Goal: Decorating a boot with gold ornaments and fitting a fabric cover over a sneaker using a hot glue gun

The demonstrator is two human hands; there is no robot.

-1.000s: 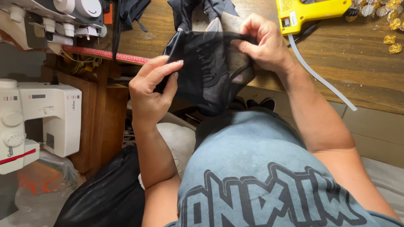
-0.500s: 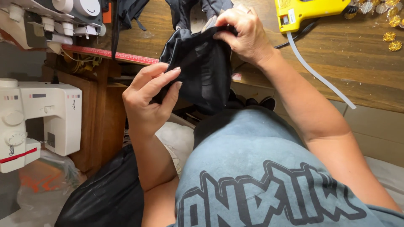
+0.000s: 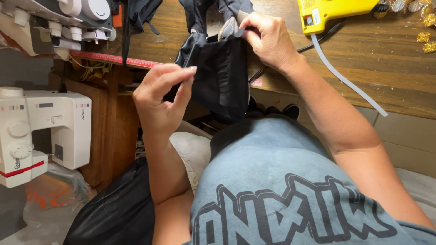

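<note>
A piece of black fabric [image 3: 222,77] hangs folded over the front edge of the wooden table [image 3: 399,72]. My right hand [image 3: 270,38] pinches its upper right corner against the table. My left hand [image 3: 161,97] hovers at the cloth's left edge, thumb and fingers brought together, touching or just off the fabric; what they pinch is too small to tell. More dark cloth [image 3: 213,11] lies on the table behind the piece.
A yellow glue gun [image 3: 331,11] with a clear glue stick [image 3: 345,79] lies on the table at the right. White sewing machine [image 3: 41,131] stands low on the left, another machine [image 3: 59,18] at top left. A red ruler [image 3: 113,59] runs along the table edge. Black bag [image 3: 113,213] below.
My right hand has gathered the fabric narrower and shifted it up onto the table edge. My left hand has slid off the cloth's front to its left edge, fingers now pinched.
</note>
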